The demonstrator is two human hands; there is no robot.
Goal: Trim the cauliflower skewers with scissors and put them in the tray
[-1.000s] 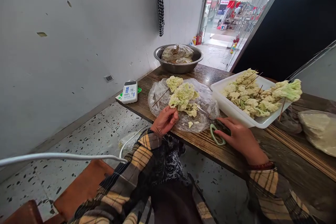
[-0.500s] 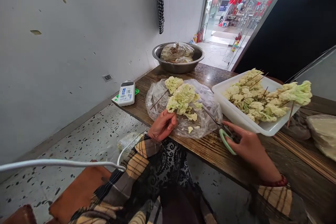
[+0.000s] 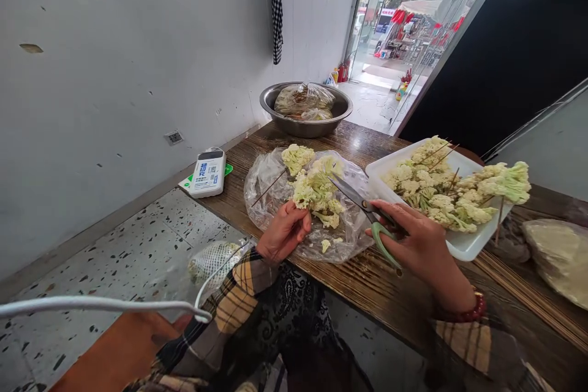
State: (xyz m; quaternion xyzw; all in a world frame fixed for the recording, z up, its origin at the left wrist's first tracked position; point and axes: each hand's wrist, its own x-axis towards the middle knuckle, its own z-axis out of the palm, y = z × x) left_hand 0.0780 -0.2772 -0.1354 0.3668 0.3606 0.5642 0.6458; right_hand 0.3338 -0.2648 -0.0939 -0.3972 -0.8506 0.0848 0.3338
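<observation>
Just beyond the left hand [image 3: 285,231], which is nearly closed and seems to pinch its near edge, the cauliflower [image 3: 315,188] should handle as light, stiff but crumbly (best gripped low, at its base), while the right hand [image 3: 416,244] is curled around green-handled scissors [image 3: 365,204] pointing toward it.

Pale wall [image 3: 114,73], speckled floor [image 3: 151,251], wooden table [image 3: 367,282], bright glass doorway [image 3: 404,43]

Cauliflower [image 3: 316,187] is lying over plastic film [image 3: 261,171] on the worktop [image 3: 367,275]; basin [image 3: 305,130] is standing behind, box [image 3: 207,174] is sitting left, tray [image 3: 454,250] is resting right, holding florets [image 3: 422,190]; sticks [image 3: 528,297] are lying beside tray.
</observation>
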